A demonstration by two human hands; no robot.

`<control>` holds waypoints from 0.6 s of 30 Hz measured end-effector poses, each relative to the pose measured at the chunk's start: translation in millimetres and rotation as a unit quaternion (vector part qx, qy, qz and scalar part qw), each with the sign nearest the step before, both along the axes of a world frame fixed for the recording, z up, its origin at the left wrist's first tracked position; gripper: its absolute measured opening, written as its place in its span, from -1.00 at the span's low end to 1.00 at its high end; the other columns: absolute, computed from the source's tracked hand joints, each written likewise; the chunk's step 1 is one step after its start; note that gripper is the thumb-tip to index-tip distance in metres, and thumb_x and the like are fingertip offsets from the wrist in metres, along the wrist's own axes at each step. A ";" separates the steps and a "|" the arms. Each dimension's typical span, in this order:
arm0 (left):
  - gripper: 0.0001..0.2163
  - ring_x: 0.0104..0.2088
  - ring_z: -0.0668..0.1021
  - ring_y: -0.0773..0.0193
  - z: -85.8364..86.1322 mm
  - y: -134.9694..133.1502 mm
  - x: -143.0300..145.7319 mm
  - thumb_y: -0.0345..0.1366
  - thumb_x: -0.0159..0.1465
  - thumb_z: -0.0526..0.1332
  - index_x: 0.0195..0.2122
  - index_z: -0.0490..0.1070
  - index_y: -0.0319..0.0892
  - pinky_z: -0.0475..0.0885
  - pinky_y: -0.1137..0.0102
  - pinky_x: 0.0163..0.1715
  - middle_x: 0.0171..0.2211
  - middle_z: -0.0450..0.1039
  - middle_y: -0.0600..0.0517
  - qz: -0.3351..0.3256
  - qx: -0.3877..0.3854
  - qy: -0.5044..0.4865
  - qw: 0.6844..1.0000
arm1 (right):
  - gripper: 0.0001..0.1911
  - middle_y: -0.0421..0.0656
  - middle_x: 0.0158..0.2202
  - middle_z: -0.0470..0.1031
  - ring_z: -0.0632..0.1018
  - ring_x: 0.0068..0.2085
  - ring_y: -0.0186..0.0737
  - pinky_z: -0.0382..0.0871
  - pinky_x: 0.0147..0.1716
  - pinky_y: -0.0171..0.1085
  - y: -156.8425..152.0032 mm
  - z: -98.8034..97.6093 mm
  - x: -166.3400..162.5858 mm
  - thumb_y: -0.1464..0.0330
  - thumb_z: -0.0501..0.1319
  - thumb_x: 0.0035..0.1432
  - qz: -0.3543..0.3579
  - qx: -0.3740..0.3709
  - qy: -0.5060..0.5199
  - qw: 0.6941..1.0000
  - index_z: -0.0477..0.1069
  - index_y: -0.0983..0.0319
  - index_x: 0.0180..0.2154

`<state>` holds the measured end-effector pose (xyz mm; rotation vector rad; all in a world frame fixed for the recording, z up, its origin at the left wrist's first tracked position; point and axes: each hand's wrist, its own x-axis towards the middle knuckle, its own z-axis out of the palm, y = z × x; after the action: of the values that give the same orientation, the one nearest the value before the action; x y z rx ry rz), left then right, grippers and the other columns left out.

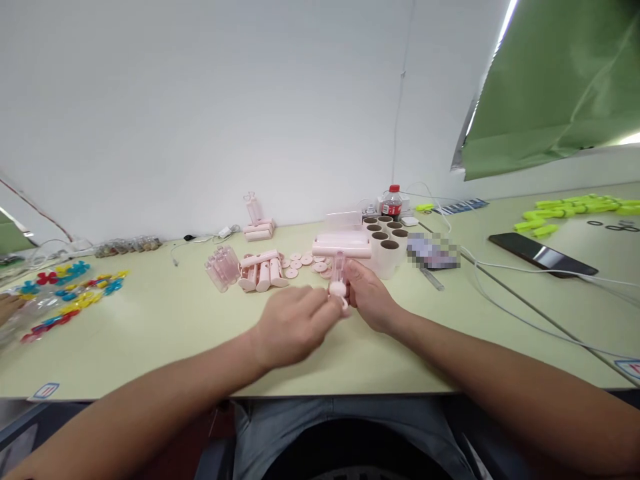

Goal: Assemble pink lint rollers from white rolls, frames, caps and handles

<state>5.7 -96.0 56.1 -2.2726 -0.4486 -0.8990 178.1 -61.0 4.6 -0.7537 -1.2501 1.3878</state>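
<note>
A pink lint roller [342,248] with a clear handle is held up above the middle of the table, its head pointing away from me. My right hand [369,293] is closed round the handle from the right. With bent fingers, my left hand [299,321] pinches a small pink loop [344,302] at the handle's near end; its fingertips are partly hidden. Beyond my hands lie several pink discs [295,262] and a heap of pink roller covers [263,272]. Clear handles [223,267] stand bunched to the left of the heap.
Upright tape rolls [389,255] stand just right of the lint roller, before a cola bottle [392,203]. Farther right are a black phone [543,253], white cables [525,323] and yellow-green pieces [565,210]. Coloured plastic pieces [75,293] lie left, near another person's hand [9,308].
</note>
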 end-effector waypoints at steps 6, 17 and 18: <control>-0.81 -0.58 0.34 0.42 97.5 56.1 -17.5 -0.26 0.33 0.14 -0.41 0.40 -0.21 0.18 0.46 -0.55 -0.58 0.39 0.10 0.113 -0.096 -0.146 0.978 | -0.46 -0.17 -0.28 0.45 0.60 -0.35 -0.23 0.51 -0.30 -0.17 -6.2 -5.4 0.7 0.00 0.23 0.16 0.135 0.064 -0.078 0.986 0.24 0.19 0.02; -0.76 -0.58 0.18 0.47 180.0 177.0 -78.4 -0.18 0.20 0.28 -0.27 0.57 -0.27 0.24 0.46 -0.52 -0.61 0.38 0.12 0.338 -0.308 -0.166 0.874 | -0.64 -0.19 -0.35 0.40 0.54 -0.35 -0.29 0.44 -0.30 -0.23 -14.7 -10.0 1.2 0.16 0.23 0.21 0.178 0.070 -0.144 0.971 0.34 0.26 -0.08; -0.76 -0.57 0.19 0.46 176.1 188.3 -84.3 -0.18 0.19 0.29 -0.26 0.57 -0.26 0.23 0.46 -0.53 -0.59 0.40 0.11 0.358 -0.313 -0.147 0.867 | -0.65 -0.18 -0.35 0.40 0.54 -0.35 -0.29 0.44 -0.29 -0.23 -14.6 -10.5 1.6 0.17 0.23 0.20 0.177 0.067 -0.145 0.971 0.35 0.27 -0.08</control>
<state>-78.6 92.3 232.2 -2.1805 -1.8062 -0.7522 179.8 -75.5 -5.9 -0.6767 -1.7578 1.4925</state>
